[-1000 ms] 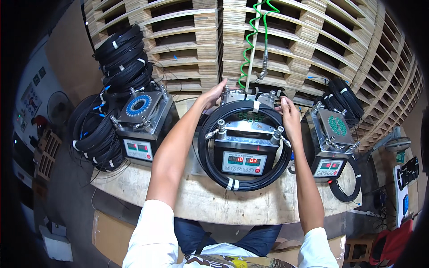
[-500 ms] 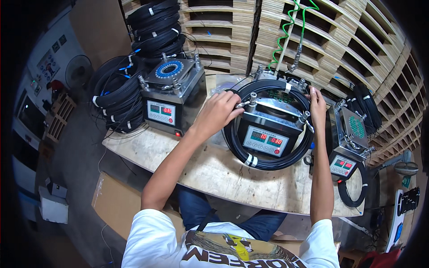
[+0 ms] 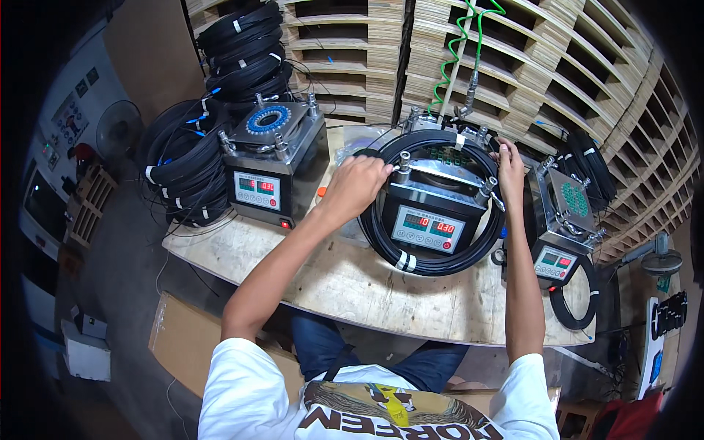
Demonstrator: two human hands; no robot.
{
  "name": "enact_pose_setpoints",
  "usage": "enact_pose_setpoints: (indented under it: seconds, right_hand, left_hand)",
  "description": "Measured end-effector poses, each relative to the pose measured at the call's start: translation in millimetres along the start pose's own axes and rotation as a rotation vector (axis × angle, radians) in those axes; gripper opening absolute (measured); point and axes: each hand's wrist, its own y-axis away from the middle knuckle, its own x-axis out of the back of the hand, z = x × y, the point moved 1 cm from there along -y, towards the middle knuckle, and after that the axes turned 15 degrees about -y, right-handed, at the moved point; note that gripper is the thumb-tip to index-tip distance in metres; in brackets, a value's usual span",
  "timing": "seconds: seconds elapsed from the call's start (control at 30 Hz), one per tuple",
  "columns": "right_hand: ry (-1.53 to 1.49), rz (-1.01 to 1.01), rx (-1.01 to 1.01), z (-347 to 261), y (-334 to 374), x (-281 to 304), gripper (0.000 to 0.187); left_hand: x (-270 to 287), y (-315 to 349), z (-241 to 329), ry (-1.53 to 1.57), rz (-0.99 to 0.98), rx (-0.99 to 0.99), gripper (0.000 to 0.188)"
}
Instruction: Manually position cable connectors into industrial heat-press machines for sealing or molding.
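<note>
A wide coil of black cable (image 3: 433,268), bound with white bands, hangs around the middle polishing machine (image 3: 422,192), a steel-topped box with a lit red and green display. My left hand (image 3: 358,182) is closed at the machine's left corner post, its thumb and fingertips pinching a small metal latch, mostly hidden. On the far right side, my right hand (image 3: 510,170) curls its fingers beside the coil and the rear corner. What these fingers grip is hidden. Below that hand, a silver latch (image 3: 498,201) shows next to the front right post.
Similar machines stand at left (image 3: 257,191) and right (image 3: 559,220) on the wooden table (image 3: 330,293). Stacks of black cable coils (image 3: 242,59) rise at the back left. Wooden pallets (image 3: 345,55) form the back wall, with a green coiled air hose (image 3: 447,66) hanging before them.
The whole view has shifted slightly, moving the scene left. My left fingers have closed in over the latch that showed before; my right hand stays beside the coil, its fingers slightly more curled.
</note>
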Motion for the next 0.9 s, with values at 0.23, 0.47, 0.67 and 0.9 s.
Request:
enact_pose_setpoints:
  seconds: [0.23, 0.47, 0.67, 0.9]
  right_hand:
    - [0.036, -0.034, -0.032, -9.8, 3.8, -2.4, 0.039]
    - [0.007, -0.015, -0.006, -12.9, 6.1, -5.2, 0.036]
    - [0.009, -0.026, 0.019, -9.4, 5.8, -2.1, 0.035]
    - [-0.001, 0.0, 0.019, -7.7, 7.3, -1.6, 0.033]
  left_hand:
    - [5.4, 2.4, 8.1, 0.253, -0.024, 0.176, 0.03]
    - [9.3, -2.6, -0.1, 0.363, -0.123, 0.19, 0.04]
    - [8.2, -5.5, 36.7, 0.467, -0.255, 0.367, 0.049]
    - [1.5, -43.1, 73.9, 0.335, -0.226, 0.47, 0.055]
